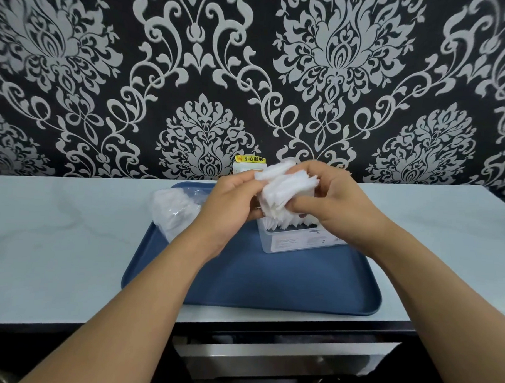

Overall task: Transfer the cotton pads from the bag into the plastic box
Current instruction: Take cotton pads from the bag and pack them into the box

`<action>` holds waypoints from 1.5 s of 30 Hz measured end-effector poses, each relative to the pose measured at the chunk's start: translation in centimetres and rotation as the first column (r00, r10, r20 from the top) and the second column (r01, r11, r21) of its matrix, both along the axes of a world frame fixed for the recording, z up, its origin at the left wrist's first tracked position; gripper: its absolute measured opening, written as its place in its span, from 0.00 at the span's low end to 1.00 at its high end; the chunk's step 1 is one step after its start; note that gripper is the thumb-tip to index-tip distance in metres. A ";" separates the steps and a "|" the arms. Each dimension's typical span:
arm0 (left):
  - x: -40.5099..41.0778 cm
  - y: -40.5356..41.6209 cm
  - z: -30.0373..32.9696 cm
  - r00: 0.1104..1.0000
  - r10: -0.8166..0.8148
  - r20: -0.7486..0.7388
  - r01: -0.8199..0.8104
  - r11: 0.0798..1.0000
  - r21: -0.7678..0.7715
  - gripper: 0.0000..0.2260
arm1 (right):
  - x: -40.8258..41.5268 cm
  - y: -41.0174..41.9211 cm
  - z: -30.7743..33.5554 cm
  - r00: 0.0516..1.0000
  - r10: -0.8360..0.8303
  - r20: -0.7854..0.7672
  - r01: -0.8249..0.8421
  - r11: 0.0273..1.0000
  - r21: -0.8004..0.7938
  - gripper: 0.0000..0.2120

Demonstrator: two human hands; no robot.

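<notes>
Where tray (270, 279) lies bare; edge room

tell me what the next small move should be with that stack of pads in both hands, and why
Probably lower the stack of cotton pads straight down into the plastic box. Both the left hand and the right hand grip it just above the open box, where some pads already stand, while the bag lies aside on the blue tray.

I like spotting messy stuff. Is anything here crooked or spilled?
Nothing has spilled. The cotton pads held by the left hand and right hand fan out unevenly, and pads in the plastic box stand jagged. The bag lies crumpled on the tray.
</notes>
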State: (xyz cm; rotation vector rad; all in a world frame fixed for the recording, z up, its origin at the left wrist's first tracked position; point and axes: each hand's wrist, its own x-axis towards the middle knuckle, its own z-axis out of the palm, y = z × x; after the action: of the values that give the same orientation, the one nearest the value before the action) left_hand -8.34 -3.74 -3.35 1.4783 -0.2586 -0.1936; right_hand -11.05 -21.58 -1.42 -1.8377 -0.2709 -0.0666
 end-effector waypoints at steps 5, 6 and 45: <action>0.0 -0.5 0.1 0.999 0.020 0.032 -0.019 0.999 -0.034 0.15 | -0.1 -0.1 0.1 0.999 -0.031 -0.018 0.033 0.991 0.126 0.17; -0.1 -0.5 0.2 1.000 0.019 0.025 -0.018 0.999 -0.049 0.16 | -0.2 -0.1 0.2 1.000 -0.022 -0.020 0.025 0.987 0.157 0.17; -1.8 -2.8 0.5 0.985 -0.048 -0.167 0.004 0.966 -0.258 0.12 | -1.1 2.7 -1.0 0.952 -0.035 0.303 0.083 0.986 -0.144 0.48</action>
State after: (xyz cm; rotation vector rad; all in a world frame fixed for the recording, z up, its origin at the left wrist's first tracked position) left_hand -10.13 -6.52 -2.82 1.1928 -0.1563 -0.2967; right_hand -12.18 -18.91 -2.42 -1.9896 -0.4439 -0.3789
